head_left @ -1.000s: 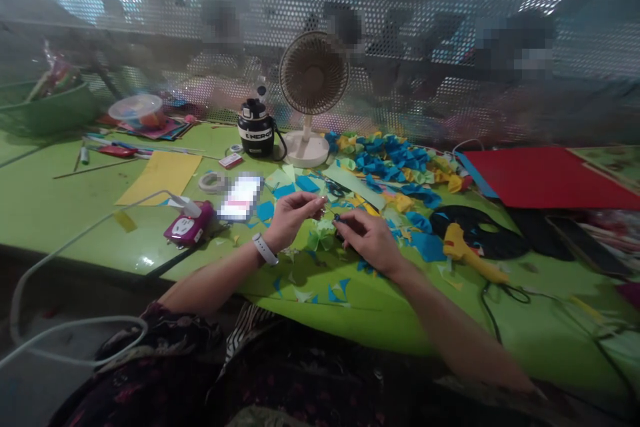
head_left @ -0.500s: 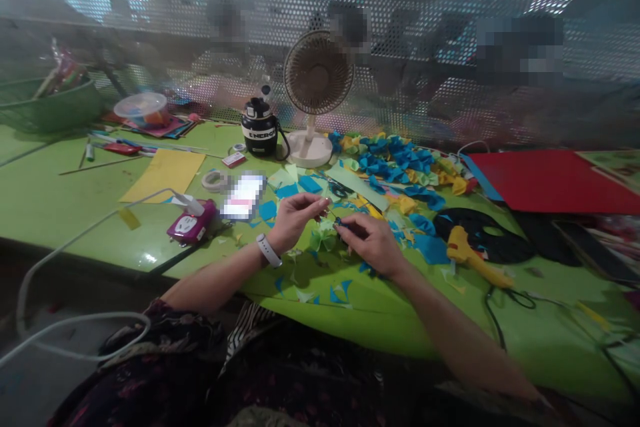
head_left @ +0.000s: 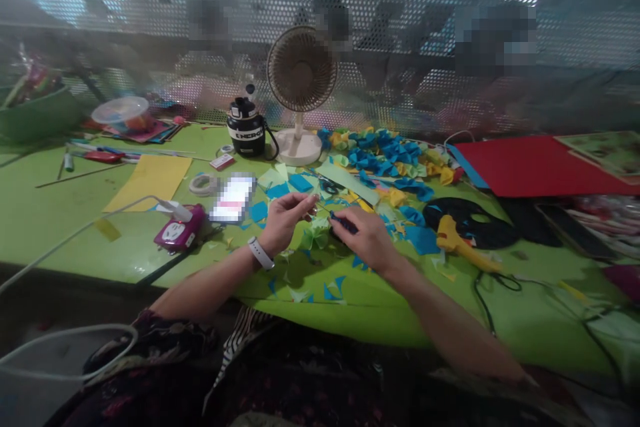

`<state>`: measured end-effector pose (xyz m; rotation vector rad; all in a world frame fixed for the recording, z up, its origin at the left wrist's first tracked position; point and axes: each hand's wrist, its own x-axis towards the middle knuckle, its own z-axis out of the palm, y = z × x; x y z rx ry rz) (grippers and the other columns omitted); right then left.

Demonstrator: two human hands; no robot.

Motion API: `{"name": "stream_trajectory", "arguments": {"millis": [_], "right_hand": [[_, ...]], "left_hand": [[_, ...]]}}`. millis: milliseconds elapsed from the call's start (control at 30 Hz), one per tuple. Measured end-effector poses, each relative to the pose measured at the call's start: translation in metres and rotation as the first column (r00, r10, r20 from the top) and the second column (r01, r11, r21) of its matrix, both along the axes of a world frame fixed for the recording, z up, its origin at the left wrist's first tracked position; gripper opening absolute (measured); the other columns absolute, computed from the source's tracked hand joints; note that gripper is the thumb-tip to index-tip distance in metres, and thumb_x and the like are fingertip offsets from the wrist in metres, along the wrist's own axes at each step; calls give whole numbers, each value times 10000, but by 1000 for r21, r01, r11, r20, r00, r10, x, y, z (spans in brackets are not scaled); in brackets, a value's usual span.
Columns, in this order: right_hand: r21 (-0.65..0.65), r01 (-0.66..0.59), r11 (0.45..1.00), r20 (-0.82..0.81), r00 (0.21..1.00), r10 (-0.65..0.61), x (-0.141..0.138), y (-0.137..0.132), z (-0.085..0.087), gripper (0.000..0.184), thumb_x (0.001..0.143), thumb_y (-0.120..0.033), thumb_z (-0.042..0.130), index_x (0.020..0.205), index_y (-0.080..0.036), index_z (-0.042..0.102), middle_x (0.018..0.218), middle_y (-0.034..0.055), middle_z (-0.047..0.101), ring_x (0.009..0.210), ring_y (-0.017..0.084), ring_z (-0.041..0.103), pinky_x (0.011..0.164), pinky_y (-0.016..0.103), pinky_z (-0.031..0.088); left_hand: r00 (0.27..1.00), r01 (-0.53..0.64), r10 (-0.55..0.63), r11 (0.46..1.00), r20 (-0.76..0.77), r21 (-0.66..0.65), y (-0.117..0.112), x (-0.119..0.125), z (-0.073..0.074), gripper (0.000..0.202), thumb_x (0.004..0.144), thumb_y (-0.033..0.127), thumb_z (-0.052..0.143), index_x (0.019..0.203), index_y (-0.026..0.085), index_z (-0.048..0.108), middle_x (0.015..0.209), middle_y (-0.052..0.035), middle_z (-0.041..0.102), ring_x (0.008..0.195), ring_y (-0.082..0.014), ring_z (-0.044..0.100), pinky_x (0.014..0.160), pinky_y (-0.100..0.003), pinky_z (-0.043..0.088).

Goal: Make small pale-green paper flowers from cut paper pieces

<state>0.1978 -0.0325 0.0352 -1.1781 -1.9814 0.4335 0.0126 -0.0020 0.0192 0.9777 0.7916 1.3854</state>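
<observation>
My left hand [head_left: 286,220], with a white watch on the wrist, is raised over the green table [head_left: 60,213] and pinches something thin that I cannot make out. My right hand [head_left: 365,237] is closed on a small dark-blue tool [head_left: 341,221] pointing toward the left fingers. A folded light-green paper piece [head_left: 315,236] lies just below and between both hands. Blue and green paper scraps [head_left: 320,290] are scattered in front of them.
A small fan [head_left: 301,90] and a black jug [head_left: 246,133] stand at the back. A pile of blue and yellow folded papers [head_left: 390,157], a yellow glue gun [head_left: 457,243], red sheet [head_left: 535,167], yellow sheet [head_left: 150,180], tape roll [head_left: 203,183], phone [head_left: 231,197] and pink power strip [head_left: 176,233] surround the hands.
The view has shifted slightly, so everything sits a little further left. Both hands stay close together over the green paper, barely moving.
</observation>
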Motion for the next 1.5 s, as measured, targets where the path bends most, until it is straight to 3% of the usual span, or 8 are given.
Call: {"name": "stream_trajectory", "arguments": {"millis": [100, 267, 567, 800, 1000, 1133, 1300, 1500], "right_hand": [[270, 47, 962, 141, 986, -87, -2, 0, -8, 190, 950, -306, 525, 858, -210, 661, 839, 84, 725, 782, 202, 687, 697, 309, 522], [393, 64, 917, 227, 960, -164, -4, -2, -12, 216, 984, -324, 505, 897, -218, 671, 795, 74, 714, 732, 184, 674, 650, 286, 511], [357, -40, 933, 186, 982, -29, -2, -3, -7, 202, 991, -322, 497, 1008, -231, 677, 862, 73, 715, 782, 192, 675, 704, 315, 552], [350, -47, 935, 319, 945, -72, 5, -1, -4, 214, 980, -341, 519, 964, -235, 704, 852, 76, 725, 748, 193, 673, 579, 288, 470], [325, 175, 929, 252, 931, -264, 36, 30, -1, 240, 977, -375, 517, 984, -221, 701, 971, 91, 735, 923, 243, 679, 746, 339, 501], [107, 206, 973, 473, 850, -232, 54, 54, -12, 168, 925, -320, 594, 872, -212, 711, 898, 72, 743, 838, 239, 668, 648, 313, 440], [5, 237, 971, 476, 854, -211, 64, 65, -21, 196, 903, -350, 608, 822, -206, 714, 792, 58, 729, 696, 199, 627, 575, 283, 373], [212, 242, 947, 339, 891, -304, 49, 51, -11, 214, 944, -293, 529, 896, -181, 705, 949, 115, 739, 918, 262, 667, 766, 363, 486]], "left_hand": [[1000, 0, 0, 1000, -13, -24, -1, 0, 0, 400, 589, 483, 891, 686, 143, 705, 592, 6, 645, 525, -61, 553, 505, -184, 442], [999, 44, -44, 998, 3, -47, -2, 1, 2, 370, 599, 458, 893, 681, 145, 713, 601, 0, 652, 541, -64, 569, 503, -175, 450], [988, 68, -52, 992, 145, -109, -1, 0, 9, 395, 510, 431, 935, 672, 145, 715, 578, 21, 616, 526, -44, 547, 478, -150, 435], [963, 31, 20, 982, 268, -187, 10, -8, 12, 431, 443, 370, 969, 696, 139, 707, 599, 39, 604, 523, -14, 531, 478, -110, 417], [996, 31, -23, 996, 89, -85, 17, -16, 8, 388, 572, 438, 914, 770, 160, 730, 670, 18, 653, 599, -48, 599, 513, -138, 447], [999, 19, -20, 999, -26, -31, 21, -18, 2, 382, 590, 454, 897, 756, 161, 718, 697, 7, 677, 605, -66, 612, 537, -170, 462], [981, 53, -33, 993, -189, 104, 23, -19, -1, 367, 646, 466, 863, 779, 147, 740, 661, -28, 695, 603, -102, 626, 557, -205, 487], [941, 76, 17, 963, -339, 258, 18, -17, -2, 267, 697, 409, 839, 783, 169, 762, 709, -48, 709, 616, -118, 617, 566, -227, 496]]}}
